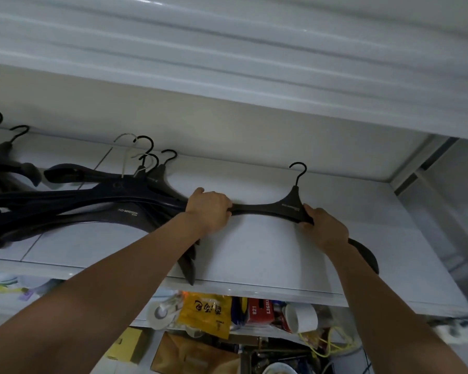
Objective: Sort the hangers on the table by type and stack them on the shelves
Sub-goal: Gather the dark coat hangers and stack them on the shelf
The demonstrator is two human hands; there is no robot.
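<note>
A wide black plastic hanger (274,207) with a black hook lies flat on the white shelf (254,252), hook pointing toward the back wall. My left hand (210,209) grips its left arm. My right hand (323,225) holds its right arm just right of the neck, and the hanger's far end pokes out beyond my wrist. To the left a pile of several black hangers (100,206) lies on the same shelf, hooks to the back; one of them has a silver metal hook (125,147). More dark hangers (3,160) sit at the far left.
Another white shelf (254,85) hangs close overhead. Below the shelf edge is clutter: a yellow bag (206,315), a red box (260,310), a white cup (301,318), a tape roll (160,314), yellow cord (333,344), cardboard boxes (189,354). The shelf frame post (416,168) stands at the right.
</note>
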